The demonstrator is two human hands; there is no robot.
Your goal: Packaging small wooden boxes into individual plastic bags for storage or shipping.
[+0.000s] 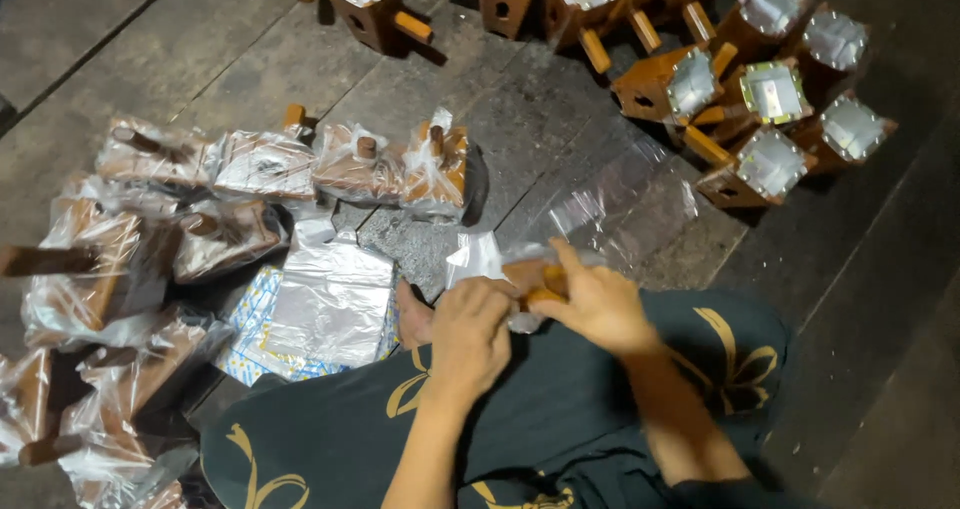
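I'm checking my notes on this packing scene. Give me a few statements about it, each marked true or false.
1. Both hands, the left hand and right hand, hold a wooden piece in a clear plastic bag. True.
2. The unwrapped wooden pieces lie at the upper right. True.
3. The bagged pieces lie to the person's right. False: they lie to the left.
4. The work is done on a table. False: the person sits on a stone floor.
5. The stack of flat bags lies by the left knee. True.
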